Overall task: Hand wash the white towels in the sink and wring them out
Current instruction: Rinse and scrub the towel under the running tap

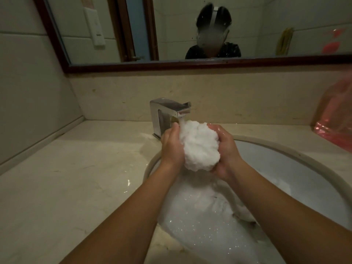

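the white towel (200, 147) is bunched into a tight ball and held up over the far left part of the sink (285, 149), right under the faucet (165, 115), with the stream of water (182, 121) landing on its far left top. the left hand (171, 147) cups the ball from the left and the right hand (224, 151) from the right and below, fingers curled round the cloth and pressing it between the palms.

soaked through, the towel is likely heavy for its size, soft and floppy, and ready to sag open as soon as the squeeze loosens. the wet, probably soapy pile may also slide against the skin. so a full two-hand wrap round the middle of the bundle suits it better than a fingertip pinch. for wringing, it looks best drawn out into a roll, taken at both ends and twisted.

below, the basin holds cloudy, bubbly water. a pale mass near the right arm may be a second towel (242, 212), though that is hard to tell. a pink plastic bag (335, 115) sits on the counter (76, 168) at the far right.
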`<state>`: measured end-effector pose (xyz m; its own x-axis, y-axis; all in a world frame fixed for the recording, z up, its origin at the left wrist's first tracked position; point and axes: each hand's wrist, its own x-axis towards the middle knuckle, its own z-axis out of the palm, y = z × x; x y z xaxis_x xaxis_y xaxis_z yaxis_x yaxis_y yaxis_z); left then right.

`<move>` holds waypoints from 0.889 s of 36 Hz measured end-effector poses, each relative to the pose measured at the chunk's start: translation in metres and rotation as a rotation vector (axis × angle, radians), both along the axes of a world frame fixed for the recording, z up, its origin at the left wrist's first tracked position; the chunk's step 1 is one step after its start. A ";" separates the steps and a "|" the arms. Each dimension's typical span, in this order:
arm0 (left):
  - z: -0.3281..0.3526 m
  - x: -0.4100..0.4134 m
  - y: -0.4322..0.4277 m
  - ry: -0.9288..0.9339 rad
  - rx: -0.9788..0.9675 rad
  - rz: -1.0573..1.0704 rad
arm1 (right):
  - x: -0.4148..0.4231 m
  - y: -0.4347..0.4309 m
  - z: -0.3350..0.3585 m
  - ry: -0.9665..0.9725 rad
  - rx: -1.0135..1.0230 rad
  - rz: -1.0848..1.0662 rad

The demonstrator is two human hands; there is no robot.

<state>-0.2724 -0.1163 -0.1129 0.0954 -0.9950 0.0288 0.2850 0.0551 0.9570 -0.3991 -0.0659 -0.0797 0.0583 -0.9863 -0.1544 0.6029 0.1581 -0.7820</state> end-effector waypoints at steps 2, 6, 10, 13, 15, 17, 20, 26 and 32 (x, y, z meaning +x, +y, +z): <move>-0.004 0.000 -0.005 -0.025 0.059 -0.068 | -0.001 -0.004 -0.001 -0.012 -0.068 -0.033; 0.037 -0.005 0.041 0.073 0.163 -0.198 | -0.003 -0.016 -0.010 0.009 -0.137 -0.102; 0.034 0.004 0.038 0.158 0.208 -0.322 | 0.000 -0.021 -0.014 0.094 -0.179 -0.123; 0.034 0.008 0.035 0.206 0.236 -0.333 | 0.006 -0.021 -0.013 0.191 -0.214 -0.148; 0.032 0.010 0.033 0.193 0.226 -0.340 | 0.009 -0.020 -0.012 0.283 -0.237 -0.150; 0.033 0.009 0.033 0.200 0.206 -0.314 | 0.011 -0.020 -0.009 0.363 -0.229 -0.159; 0.032 0.006 0.029 0.218 0.140 -0.185 | 0.007 -0.022 -0.006 0.479 -0.219 -0.193; 0.033 0.009 0.020 0.086 -0.008 0.047 | 0.007 -0.024 -0.009 0.432 -0.027 -0.109; 0.030 0.009 0.017 0.110 0.091 -0.067 | 0.022 -0.022 -0.015 0.470 -0.044 -0.226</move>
<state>-0.2638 -0.0989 -0.0833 0.0260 -0.9973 -0.0689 0.3886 -0.0534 0.9199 -0.3768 -0.0876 -0.0946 -0.2223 -0.9724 -0.0704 0.2001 0.0252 -0.9795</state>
